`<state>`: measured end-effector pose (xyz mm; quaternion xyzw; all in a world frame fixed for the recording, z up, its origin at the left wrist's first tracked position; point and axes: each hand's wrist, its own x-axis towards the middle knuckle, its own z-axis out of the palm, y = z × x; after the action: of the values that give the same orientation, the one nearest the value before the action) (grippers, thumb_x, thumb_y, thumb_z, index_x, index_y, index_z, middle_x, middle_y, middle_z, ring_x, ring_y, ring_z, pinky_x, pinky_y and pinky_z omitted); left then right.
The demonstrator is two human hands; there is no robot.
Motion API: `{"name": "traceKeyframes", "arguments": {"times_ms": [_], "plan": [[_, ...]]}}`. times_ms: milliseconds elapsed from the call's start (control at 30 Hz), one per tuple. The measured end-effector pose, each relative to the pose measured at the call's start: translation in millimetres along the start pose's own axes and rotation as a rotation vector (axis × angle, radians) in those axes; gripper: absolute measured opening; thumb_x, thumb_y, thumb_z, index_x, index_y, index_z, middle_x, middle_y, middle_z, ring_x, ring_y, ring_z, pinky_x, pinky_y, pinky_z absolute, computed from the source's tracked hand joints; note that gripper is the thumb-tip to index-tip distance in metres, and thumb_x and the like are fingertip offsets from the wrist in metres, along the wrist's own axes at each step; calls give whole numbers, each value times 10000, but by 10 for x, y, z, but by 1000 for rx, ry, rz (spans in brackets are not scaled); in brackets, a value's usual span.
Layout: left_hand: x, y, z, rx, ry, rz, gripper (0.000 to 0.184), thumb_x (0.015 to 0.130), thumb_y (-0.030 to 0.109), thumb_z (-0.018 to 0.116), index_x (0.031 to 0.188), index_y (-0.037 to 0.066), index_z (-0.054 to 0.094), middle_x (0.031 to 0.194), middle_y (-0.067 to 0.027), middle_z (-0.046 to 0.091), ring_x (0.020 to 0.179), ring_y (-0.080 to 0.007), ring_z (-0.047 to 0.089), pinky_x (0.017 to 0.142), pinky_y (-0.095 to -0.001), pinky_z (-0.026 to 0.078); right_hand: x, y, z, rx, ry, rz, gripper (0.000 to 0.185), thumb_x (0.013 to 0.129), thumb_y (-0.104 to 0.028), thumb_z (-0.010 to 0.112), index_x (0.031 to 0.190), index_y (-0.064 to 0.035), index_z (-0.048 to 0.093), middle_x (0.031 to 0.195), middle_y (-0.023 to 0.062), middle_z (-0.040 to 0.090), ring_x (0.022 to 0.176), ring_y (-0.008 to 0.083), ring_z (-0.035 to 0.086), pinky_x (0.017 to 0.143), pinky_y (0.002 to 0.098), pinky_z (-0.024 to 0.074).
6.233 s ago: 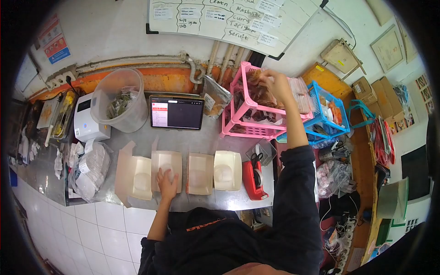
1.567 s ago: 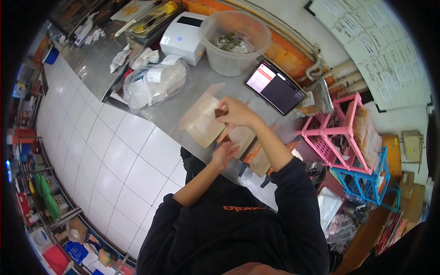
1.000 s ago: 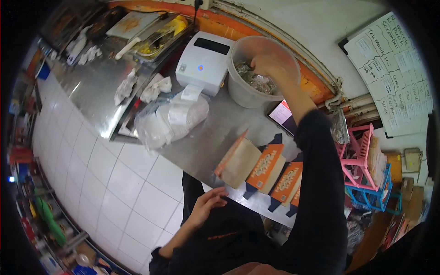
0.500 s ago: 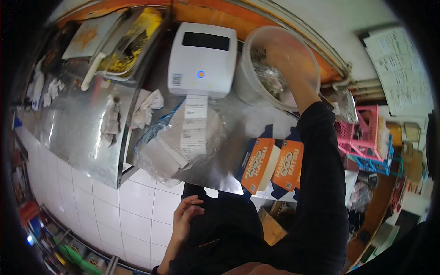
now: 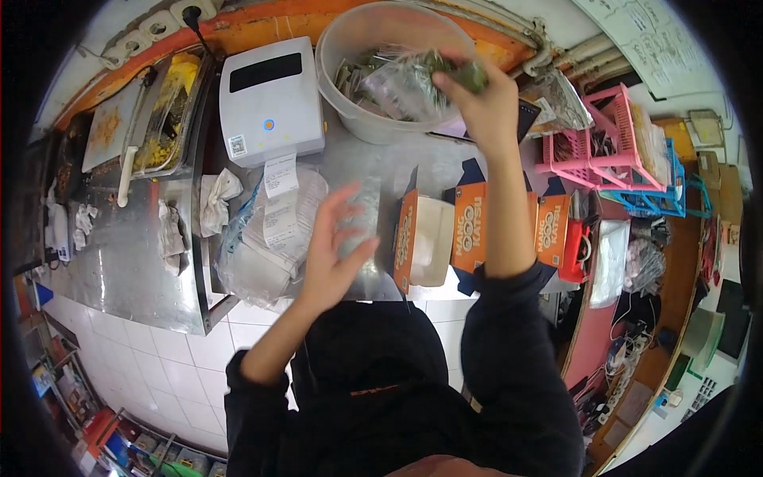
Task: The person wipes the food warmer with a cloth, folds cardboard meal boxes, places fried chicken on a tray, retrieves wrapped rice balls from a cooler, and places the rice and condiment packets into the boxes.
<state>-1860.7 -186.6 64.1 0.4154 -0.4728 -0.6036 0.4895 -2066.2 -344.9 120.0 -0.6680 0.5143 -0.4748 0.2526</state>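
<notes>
In the head view my right hand (image 5: 486,103) is closed on a clear plastic packet with dark green contents (image 5: 409,86), held at the right rim of a translucent round tub (image 5: 338,99). More crinkled packets lie inside the tub. My left hand (image 5: 338,253) hangs over the metal table with fingers spread, holding nothing. It is between a paper receipt strip (image 5: 280,199) and an open orange and navy cardboard box (image 5: 404,238). Further orange boxes (image 5: 470,226) stand to the right, one partly hidden behind my right forearm.
A white printer (image 5: 270,95) stands left of the tub, its receipt trailing onto a plastic bag of papers (image 5: 254,254). Further left are a tray with yellow food (image 5: 171,119), a knife (image 5: 127,175) and crumpled tissues (image 5: 216,203). Pink baskets (image 5: 608,143) stand at the right.
My right hand has come up from inside the tub with the packet. My left hand has risen from beside my body to over the table. The camera view has shifted to the right.
</notes>
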Motion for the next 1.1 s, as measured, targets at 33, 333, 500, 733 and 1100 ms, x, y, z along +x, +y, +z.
{"name": "traceKeyframes", "arguments": {"times_ms": [33, 333, 500, 733, 1100], "plan": [[146, 66, 127, -20, 35, 70, 703, 721, 38, 657, 1301, 87, 262, 1276, -89, 345, 1113, -181, 408, 880, -297, 392, -273, -147, -28, 126, 30, 88, 305, 684, -77, 703, 976, -44, 621, 892, 85, 640, 783, 97, 581, 695, 241, 456], [108, -282, 667, -445, 105, -342, 309, 805, 107, 608, 1071, 102, 450, 1068, -90, 504, 951, -164, 529, 710, -281, 449, -2031, -240, 55, 526, 443, 360, 213, 844, -123, 551, 1025, -11, 559, 1031, 99, 561, 842, 154, 575, 664, 241, 497], [-111, -398, 433, -547, 246, -468, 211, 898, 261, 439, 1064, 131, 451, 1055, -45, 495, 814, -165, 557, 508, -246, 434, -2575, 337, 166, -151, 262, 631, 237, 787, -86, 584, 1011, -12, 563, 883, 128, 552, 793, 224, 580, 659, 304, 492], [-244, -243, 611, -585, 167, -461, 368, 891, 175, 425, 1248, 125, 348, 1084, -85, 492, 875, -227, 552, 659, -279, 483, -3060, 742, 589, -394, -66, 502, 193, 736, -44, 568, 923, -35, 613, 838, 113, 538, 802, 280, 557, 669, 393, 454], [-434, -257, 726, -256, 228, -380, 299, 910, 257, 446, 1122, 56, 382, 1053, -74, 451, 980, -134, 453, 836, -270, 379, -2714, 253, 155, -451, -124, 371, 113, 775, -107, 547, 848, -46, 609, 822, 76, 548, 802, 199, 537, 693, 342, 411]]}}
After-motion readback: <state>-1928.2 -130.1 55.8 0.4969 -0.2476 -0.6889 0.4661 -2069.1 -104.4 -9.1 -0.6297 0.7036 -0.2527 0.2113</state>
